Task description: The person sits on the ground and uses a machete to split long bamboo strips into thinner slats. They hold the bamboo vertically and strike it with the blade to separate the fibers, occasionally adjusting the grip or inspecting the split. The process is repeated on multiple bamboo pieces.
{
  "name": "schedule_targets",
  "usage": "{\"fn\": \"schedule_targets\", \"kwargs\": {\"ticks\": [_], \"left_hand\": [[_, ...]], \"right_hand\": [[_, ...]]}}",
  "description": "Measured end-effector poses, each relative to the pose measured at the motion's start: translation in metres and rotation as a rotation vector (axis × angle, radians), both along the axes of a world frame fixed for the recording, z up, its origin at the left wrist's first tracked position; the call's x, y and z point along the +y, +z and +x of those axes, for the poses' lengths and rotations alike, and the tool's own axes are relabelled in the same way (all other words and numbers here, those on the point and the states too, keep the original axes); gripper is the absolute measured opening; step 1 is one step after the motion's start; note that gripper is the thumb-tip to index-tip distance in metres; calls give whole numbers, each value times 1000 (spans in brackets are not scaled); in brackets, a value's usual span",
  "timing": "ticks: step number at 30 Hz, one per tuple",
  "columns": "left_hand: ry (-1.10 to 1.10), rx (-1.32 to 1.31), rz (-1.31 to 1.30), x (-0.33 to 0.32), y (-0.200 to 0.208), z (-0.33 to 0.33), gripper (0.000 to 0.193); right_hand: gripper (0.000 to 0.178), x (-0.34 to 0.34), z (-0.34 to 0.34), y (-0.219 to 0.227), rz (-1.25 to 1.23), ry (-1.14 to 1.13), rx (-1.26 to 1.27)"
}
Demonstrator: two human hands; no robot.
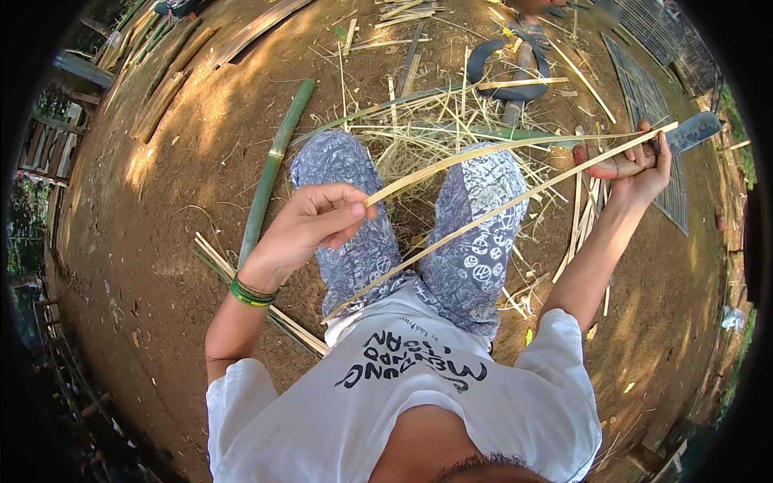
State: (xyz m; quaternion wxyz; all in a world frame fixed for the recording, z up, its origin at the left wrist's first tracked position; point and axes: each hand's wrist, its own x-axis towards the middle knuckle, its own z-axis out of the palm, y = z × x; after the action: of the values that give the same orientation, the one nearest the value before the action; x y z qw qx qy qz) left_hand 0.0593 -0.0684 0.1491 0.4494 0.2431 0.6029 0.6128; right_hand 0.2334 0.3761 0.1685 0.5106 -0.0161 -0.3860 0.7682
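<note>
Brown, sun-dappled earth [153, 241] out here, pale shavings [415, 153] heaped around and beyond the knees [336, 157], a green bamboo pole [274, 169] lying off to the left; the action's in the air above the lap, where an upper strip [419, 175] runs from the left hand [326, 213] across to the right hand [648, 173]; left thumb and forefinger pinched together on its end; right fingers curled round the red handle of a knife [610, 167], dark blade outward, though which of them press the strip I can't tell; a lower strip [483, 222] slants down to the white shirt [403, 346]; these look light, springy, smooth, perhaps keen-edged, liable to crack if bent sharply; best pinched on the flat faces, near an end.
</note>
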Motion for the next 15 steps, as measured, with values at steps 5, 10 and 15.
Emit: {"fn": "schedule_targets", "kwargs": {"ticks": [5,10,15], "left_hand": [[-39,-251,196,-3,-8,-3,19],[66,-296,269,-7,-16,-4,18],[320,22,171,-7,-17,1,24]], "right_hand": [[15,-6,-4,1,-6,-17,-10],[20,-14,-11,6,31,-43,-81],[21,-12,-11,-2,27,-19,-93]]}}
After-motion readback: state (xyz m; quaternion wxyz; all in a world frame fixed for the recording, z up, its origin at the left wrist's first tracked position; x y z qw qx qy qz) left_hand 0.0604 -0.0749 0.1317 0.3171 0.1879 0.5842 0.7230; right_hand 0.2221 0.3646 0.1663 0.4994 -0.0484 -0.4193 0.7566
